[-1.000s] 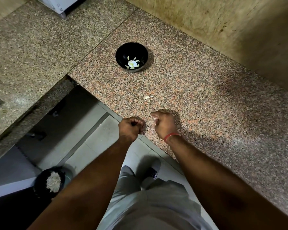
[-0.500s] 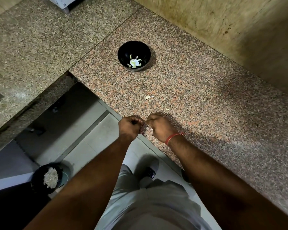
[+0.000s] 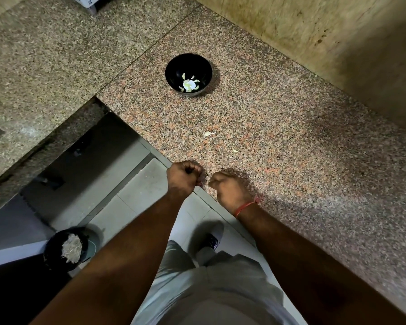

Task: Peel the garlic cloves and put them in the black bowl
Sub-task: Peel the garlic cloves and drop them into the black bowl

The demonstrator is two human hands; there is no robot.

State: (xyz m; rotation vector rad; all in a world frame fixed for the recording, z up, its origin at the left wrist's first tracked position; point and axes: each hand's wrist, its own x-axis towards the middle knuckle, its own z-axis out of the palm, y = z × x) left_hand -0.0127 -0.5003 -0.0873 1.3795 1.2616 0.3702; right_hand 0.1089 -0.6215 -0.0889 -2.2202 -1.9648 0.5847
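Several peeled cloves are lying in the black bowl, one garlic clove is waiting on the counter, while the left hand and right hand are curling closed, contents indiscernible.

Bare forearms, no sleeves; red thread band on right wrist; light grey trousers; dark-and-white shoe, lower centre.

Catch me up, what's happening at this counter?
A person stands at a granite counter peeling garlic. Both hands, left hand and right hand, are curled near the counter's edge, a small gap between them; what they hold is hidden. The black bowl farther back holds several pale cloves. One clove and a small scrap lie loose on the counter between bowl and hands.
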